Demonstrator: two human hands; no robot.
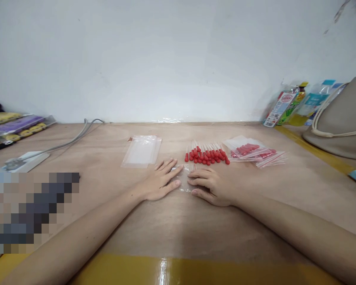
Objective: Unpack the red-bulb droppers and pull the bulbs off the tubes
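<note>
A small clear zip bag (185, 184) lies flat on the wooden table between my hands. Over its left edge, my left hand (161, 181) rests palm down with the fingers spread. From the other side, my right hand (212, 186) touches the bag's right edge, fingers stretched and slightly bent. Neither hand grips anything. Just beyond the bag is a row of droppers (207, 155) with red rubber bulbs towards me and pale, thin tips pointing away. Behind my left hand lies a stack of flat clear bags (141, 152). Filled bags (249, 150) with red bulbs inside lie piled on the right.
A power strip (32, 160) with a grey cable sits at the left, near packs of yellow and purple items (19, 126). Bottles (313, 105), a carton (280, 109) and a beige bag (341, 114) stand at the back right. A white wall (178, 59) borders the table.
</note>
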